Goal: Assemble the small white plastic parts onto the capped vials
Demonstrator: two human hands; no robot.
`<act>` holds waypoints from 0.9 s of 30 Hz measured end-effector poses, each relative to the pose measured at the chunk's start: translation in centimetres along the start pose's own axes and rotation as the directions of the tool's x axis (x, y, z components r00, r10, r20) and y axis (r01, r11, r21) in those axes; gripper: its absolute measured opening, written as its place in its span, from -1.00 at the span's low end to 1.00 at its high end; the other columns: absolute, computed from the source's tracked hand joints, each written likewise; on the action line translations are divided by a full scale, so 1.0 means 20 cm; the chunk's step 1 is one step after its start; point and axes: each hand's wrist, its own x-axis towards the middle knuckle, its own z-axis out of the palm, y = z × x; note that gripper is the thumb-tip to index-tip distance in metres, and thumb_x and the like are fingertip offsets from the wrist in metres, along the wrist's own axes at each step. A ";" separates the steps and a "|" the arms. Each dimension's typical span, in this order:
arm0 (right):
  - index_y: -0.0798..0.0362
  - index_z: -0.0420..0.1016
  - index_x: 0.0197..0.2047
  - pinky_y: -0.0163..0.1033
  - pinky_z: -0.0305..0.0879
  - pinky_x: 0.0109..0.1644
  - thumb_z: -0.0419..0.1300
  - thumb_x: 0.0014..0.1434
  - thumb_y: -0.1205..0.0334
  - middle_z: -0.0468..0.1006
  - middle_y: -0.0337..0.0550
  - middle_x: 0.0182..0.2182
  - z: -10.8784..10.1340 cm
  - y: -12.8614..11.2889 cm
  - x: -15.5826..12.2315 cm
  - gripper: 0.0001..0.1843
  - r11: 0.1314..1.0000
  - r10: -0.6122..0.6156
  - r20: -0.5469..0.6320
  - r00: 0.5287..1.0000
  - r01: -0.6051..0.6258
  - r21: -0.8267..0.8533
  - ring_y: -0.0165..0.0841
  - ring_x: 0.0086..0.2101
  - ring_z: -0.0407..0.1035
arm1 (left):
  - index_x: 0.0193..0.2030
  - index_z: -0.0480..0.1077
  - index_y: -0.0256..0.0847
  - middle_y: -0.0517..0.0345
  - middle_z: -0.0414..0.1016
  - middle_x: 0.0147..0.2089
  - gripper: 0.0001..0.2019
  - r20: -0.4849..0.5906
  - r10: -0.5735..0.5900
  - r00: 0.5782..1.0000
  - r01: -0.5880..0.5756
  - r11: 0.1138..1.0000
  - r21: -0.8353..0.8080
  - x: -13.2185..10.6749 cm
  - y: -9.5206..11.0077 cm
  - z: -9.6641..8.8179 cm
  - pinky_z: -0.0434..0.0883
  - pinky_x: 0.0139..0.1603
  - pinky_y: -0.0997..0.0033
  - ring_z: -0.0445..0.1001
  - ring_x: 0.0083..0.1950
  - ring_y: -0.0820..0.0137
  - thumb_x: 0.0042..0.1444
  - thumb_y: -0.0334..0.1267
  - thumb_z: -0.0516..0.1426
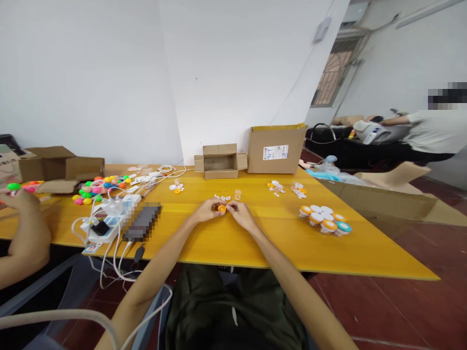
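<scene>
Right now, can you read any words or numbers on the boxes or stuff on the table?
The white label on the big cardboard box: print too small to read.
The sticker by the power strip: too blurred.
The orange piece between left hand and right hand: no writing seen.

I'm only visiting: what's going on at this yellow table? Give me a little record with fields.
Surface: yellow wooden table
Left hand: pinches a small orange round plastic part
Right hand: fingertips on the same part
Right of hands: cluster of white round pieces with orange and teal tops
Back edge: open brown cardboard box
Left side: heap of bright coloured balls, white power strip
Others: a co-worker's hand at the far left
</scene>
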 end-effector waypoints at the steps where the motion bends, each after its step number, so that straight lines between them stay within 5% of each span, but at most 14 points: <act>1: 0.01 0.54 -0.44 -0.20 0.40 -0.16 0.17 0.05 0.31 0.64 -0.20 -0.42 0.00 0.00 0.00 -0.88 1.000 0.005 0.001 1.000 -0.005 0.003 -0.29 -0.34 0.51 | -0.08 0.56 -0.26 0.02 0.60 -0.11 -0.68 0.004 -0.001 1.000 0.001 1.000 -0.006 0.00 0.00 0.00 0.44 -0.03 0.33 0.52 -0.12 0.31 0.01 -0.22 0.30; 14: 0.02 0.53 -0.42 -0.21 0.39 -0.18 0.13 0.11 0.29 0.63 -0.18 -0.41 0.00 0.01 0.00 -0.84 0.996 -0.049 -0.024 0.998 0.048 -0.073 -0.29 -0.35 0.49 | -0.07 0.54 -0.23 0.03 0.61 -0.08 -0.64 -0.061 -0.036 0.998 0.037 0.999 0.026 0.00 0.02 0.00 0.43 -0.05 0.34 0.52 -0.10 0.30 -0.03 -0.19 0.32; 17: 0.00 0.52 -0.40 -0.21 0.38 -0.15 0.09 0.15 0.32 0.62 -0.18 -0.39 -0.01 0.03 0.00 -0.82 0.982 -0.095 -0.073 0.993 0.082 -0.170 -0.28 -0.32 0.48 | -0.09 0.54 -0.18 0.07 0.61 -0.10 -0.72 -0.200 -0.014 0.980 0.032 0.995 0.090 0.00 0.02 -0.02 0.41 -0.06 0.35 0.52 -0.09 0.30 0.04 -0.19 0.26; 23: -0.02 0.50 -0.32 -0.15 0.33 -0.03 0.05 0.17 0.40 0.57 -0.08 -0.29 -0.04 0.04 -0.01 -0.78 0.889 -0.202 -0.143 0.969 0.120 -0.441 -0.21 -0.20 0.43 | -0.14 0.51 -0.18 0.08 0.59 -0.12 -0.82 -0.479 -0.004 0.878 0.115 0.972 0.205 0.02 -0.04 -0.08 0.42 -0.11 0.35 0.50 -0.13 0.32 0.14 -0.32 0.12; 27: -0.02 0.51 -0.19 -0.09 0.31 0.01 0.00 0.21 0.42 0.54 -0.04 -0.22 -0.04 0.05 0.00 -0.71 0.816 -0.256 -0.102 0.961 0.159 -0.556 -0.18 -0.17 0.40 | 0.03 0.47 -0.15 0.03 0.52 0.04 -0.66 -0.392 0.057 0.918 0.102 0.923 0.372 0.01 -0.09 -0.08 0.37 0.14 0.21 0.45 0.07 0.26 0.11 -0.42 0.10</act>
